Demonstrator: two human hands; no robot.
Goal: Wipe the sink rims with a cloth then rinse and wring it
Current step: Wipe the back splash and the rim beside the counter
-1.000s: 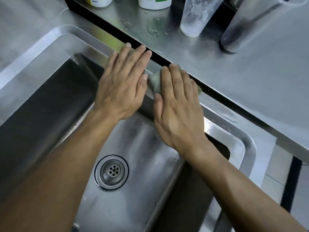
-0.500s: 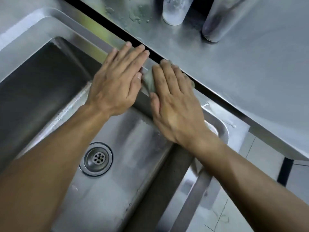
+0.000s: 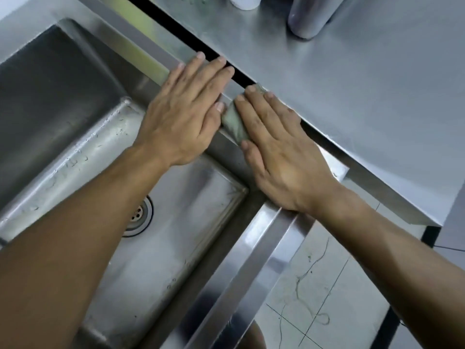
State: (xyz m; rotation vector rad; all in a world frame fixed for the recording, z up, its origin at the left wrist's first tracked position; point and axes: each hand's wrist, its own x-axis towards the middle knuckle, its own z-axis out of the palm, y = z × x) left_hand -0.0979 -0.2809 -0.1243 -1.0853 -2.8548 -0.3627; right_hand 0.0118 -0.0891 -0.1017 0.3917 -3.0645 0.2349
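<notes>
The right hand [image 3: 284, 157] is lying flat with its fingers straight and close together, and it is pressing a small grey-green cloth [image 3: 235, 124] down on the back sink rim [image 3: 151, 59]; only the edge of the cloth is showing, beside the thumb and under the fingertips. Just to the left of it, the left hand [image 3: 181, 117] is also resting flat on the same rim, fingers spread a little, holding nothing, its little finger almost touching the cloth. Compared with a second ago, both hands are keeping the same pose, but they are now sitting much nearer to the right corner of the rim, so I judge the wiping stroke along the back edge is nearly reaching its end. Below the wrists is the basin with its drain [image 3: 139, 215]. Beyond the fingertips, across a dark gap, the steel counter [image 3: 352, 96] is carrying a dark tumbler [image 3: 309, 18]. Rinsing and wringing are not yet done.
</notes>
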